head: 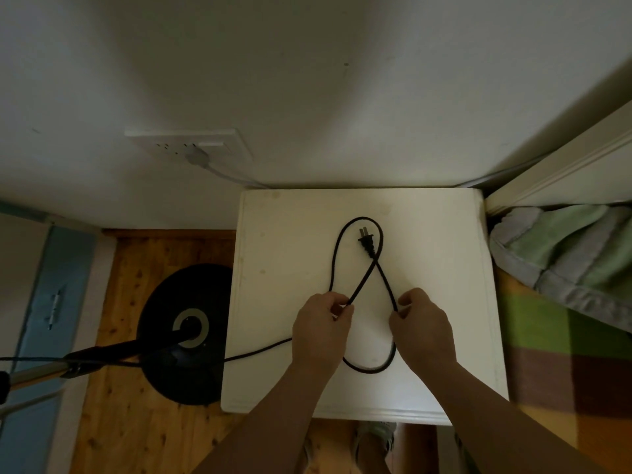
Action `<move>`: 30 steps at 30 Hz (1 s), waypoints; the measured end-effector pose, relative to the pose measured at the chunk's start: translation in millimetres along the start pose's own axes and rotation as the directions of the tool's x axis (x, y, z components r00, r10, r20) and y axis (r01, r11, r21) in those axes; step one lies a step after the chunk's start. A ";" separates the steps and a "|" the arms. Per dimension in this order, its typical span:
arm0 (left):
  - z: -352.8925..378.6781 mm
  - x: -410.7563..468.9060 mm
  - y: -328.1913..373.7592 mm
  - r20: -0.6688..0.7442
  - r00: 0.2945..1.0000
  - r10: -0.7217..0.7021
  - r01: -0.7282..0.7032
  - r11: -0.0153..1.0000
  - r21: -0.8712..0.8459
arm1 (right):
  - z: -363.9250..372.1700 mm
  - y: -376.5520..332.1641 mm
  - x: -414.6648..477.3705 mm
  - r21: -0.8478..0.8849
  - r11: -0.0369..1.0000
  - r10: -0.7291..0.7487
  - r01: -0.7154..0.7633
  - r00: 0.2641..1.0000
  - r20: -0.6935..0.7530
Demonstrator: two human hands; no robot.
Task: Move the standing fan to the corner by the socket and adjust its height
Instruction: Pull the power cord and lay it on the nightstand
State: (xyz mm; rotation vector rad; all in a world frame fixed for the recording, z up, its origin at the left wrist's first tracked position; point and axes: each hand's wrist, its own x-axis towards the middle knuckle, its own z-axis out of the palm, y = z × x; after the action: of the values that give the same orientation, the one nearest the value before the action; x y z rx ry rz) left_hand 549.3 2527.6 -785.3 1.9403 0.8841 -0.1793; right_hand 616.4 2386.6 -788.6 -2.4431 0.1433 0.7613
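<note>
Table [273, 336] standing against wall. Bed [564, 254] lying off its right edge. Fan base [171, 295] sitting on floor off its left edge. Cord [375, 263] looping over table middle, plug [366, 241] lying inside loop toward far edge. Socket [184, 143] sitting on wall beyond far-left corner.

White bedside table [290, 234] against the wall [307, 80]; green blanket [564, 244] beside it.

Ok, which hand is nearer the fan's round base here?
Left. The left hand pinches the cord above the white cabinet, just right of the fan base on the floor; the right hand pinches the cord farther right, beyond the left hand.
</note>
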 end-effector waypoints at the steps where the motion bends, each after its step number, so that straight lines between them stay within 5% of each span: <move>1: 0.8 0.6 -0.5 -0.003 1.000 -0.003 0.003 1.000 0.011 | -3.0 1.5 1.6 0.019 1.000 0.022 -0.022 1.000 -0.019; 8: 7.7 5.9 0.8 -0.080 0.996 -0.028 0.033 0.998 0.058 | -26.7 11.1 17.3 0.064 0.986 0.157 -0.151 0.982 -0.100; 19: 10.9 29.8 14.7 -0.005 0.999 -0.042 0.042 0.966 0.255 | -28.4 5.7 21.4 0.042 0.999 0.023 -0.019 0.995 -0.094; 30: 16.2 21.0 6.8 -0.004 0.996 -0.090 0.090 0.988 0.124 | -26.3 18.9 19.4 -0.077 0.993 0.082 -0.088 0.994 -0.072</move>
State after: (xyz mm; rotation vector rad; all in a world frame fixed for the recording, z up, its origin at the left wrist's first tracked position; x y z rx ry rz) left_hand 572.7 2523.2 -798.8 2.0152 0.9801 -0.2954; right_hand 640.5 2357.6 -790.8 -2.5540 0.2491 0.7331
